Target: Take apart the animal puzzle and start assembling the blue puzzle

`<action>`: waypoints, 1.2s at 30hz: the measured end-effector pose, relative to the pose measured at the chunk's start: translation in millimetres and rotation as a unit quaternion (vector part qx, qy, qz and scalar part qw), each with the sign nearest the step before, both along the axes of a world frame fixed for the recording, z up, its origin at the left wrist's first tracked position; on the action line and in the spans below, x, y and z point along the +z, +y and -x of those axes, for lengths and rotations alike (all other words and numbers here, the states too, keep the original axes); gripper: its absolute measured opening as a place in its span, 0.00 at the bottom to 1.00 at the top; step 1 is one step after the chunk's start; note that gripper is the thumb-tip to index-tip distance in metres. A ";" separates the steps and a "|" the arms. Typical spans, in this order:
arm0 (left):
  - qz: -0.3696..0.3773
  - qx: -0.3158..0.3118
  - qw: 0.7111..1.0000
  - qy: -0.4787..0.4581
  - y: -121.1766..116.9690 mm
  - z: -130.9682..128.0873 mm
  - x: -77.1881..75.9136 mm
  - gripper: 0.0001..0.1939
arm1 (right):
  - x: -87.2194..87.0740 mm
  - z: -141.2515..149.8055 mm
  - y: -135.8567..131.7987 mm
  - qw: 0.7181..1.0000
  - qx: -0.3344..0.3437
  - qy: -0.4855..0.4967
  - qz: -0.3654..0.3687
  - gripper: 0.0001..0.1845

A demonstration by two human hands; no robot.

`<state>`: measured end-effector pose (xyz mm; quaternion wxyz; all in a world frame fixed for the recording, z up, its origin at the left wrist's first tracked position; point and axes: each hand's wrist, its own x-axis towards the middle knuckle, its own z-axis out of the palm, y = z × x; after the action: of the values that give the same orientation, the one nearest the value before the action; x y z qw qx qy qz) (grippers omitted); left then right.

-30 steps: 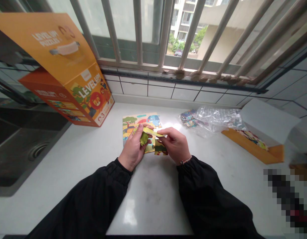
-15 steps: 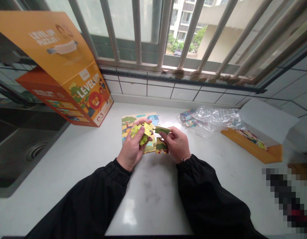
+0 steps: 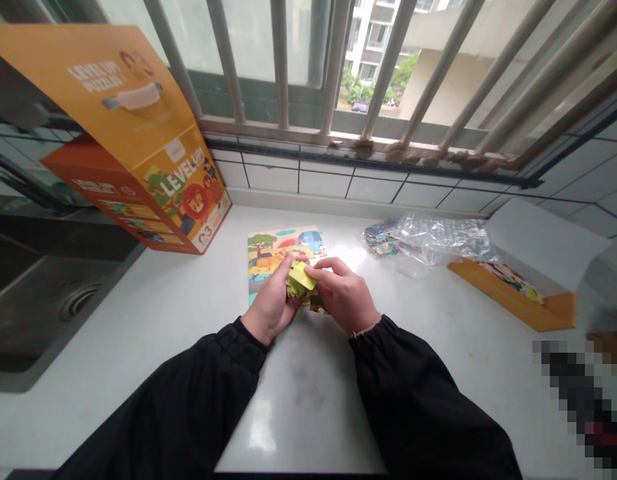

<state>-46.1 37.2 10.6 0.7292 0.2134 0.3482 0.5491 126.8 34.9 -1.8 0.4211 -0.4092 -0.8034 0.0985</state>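
A partly built animal jigsaw (image 3: 276,245) lies flat on the white counter (image 3: 188,313) in front of me. My left hand (image 3: 271,303) is curled round a small stack of yellow-green puzzle pieces (image 3: 299,279) just above the jigsaw's near edge. My right hand (image 3: 343,293) meets it from the right, its fingers pinching the same stack. One loose piece lies on the counter under my right hand, mostly hidden.
An orange "Level Up" puzzle box (image 3: 153,173) stands tilted at the back left beside a sink (image 3: 48,300). A clear plastic bag of pieces (image 3: 428,240) and an open orange tray with a white lid (image 3: 528,280) lie to the right. Window bars run behind.
My right hand, which held a green piece apart from the left hand, has moved back to the left and now pinches the stack in my left hand.
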 end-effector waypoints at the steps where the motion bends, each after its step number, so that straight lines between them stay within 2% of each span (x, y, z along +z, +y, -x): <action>1: 0.000 -0.002 1.000 0.000 -0.6 -0.2 0.7 0.19 | -1.4 0.4 1.2 1.000 0.008 -0.009 0.004 0.18; 6: 0.000 0.016 1.000 0.015 -1.8 1.0 4.5 0.17 | -5.6 2.8 5.9 0.998 0.062 -0.005 0.023 0.24; 8: 0.006 0.038 0.999 0.023 -0.4 2.6 3.8 0.15 | -5.8 3.1 7.1 0.998 0.058 0.011 0.036 0.22; 13: 0.012 0.059 0.997 0.047 2.2 5.1 2.3 0.15 | 1.9 -4.5 9.0 0.992 -0.084 0.080 0.040 0.11; 16: 0.015 0.022 0.998 0.064 -1.8 1.9 5.1 0.18 | 9.1 -10.1 6.5 0.983 -0.145 0.113 -0.009 0.07; 18: 0.018 -0.014 0.997 0.071 -6.4 -1.7 7.1 0.20 | 12.6 -10.8 2.2 0.978 -0.150 0.127 -0.063 0.04; 20: 0.020 -0.049 0.996 0.067 -11.5 -5.5 7.8 0.22 | 14.8 -8.3 -3.4 0.978 -0.128 0.124 -0.104 0.02; 21: 0.020 -0.066 0.996 0.060 -13.8 -7.1 7.6 0.22 | 15.5 -6.2 -6.0 0.981 -0.110 0.116 -0.113 0.04; 25: 0.028 -0.118 0.993 0.014 -17.2 -10.5 5.2 0.23 | 17.3 3.4 -11.2 0.994 -0.011 0.061 -0.092 0.06; 30: 0.002 -0.086 0.996 -0.024 -8.9 -7.5 3.1 0.14 | 18.2 7.0 -6.6 0.994 0.070 0.017 -0.079 0.10; 32: -0.007 -0.076 0.997 -0.015 -7.0 -5.2 2.6 0.10 | 17.3 6.9 -4.3 0.993 0.080 0.027 -0.076 0.15; 33: -0.008 -0.078 0.997 -0.005 -7.0 -4.1 2.7 0.09 | 16.6 6.9 -3.4 0.994 0.080 0.028 -0.069 0.23; 36: -0.021 -0.095 0.995 0.033 -10.4 -2.4 4.1 0.07 | 12.9 7.0 -1.6 0.996 0.085 0.001 -0.030 0.56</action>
<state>-43.6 26.8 14.6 0.7611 0.2790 0.3390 0.4775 119.8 33.3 11.1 0.4238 -0.3271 -0.8374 0.1101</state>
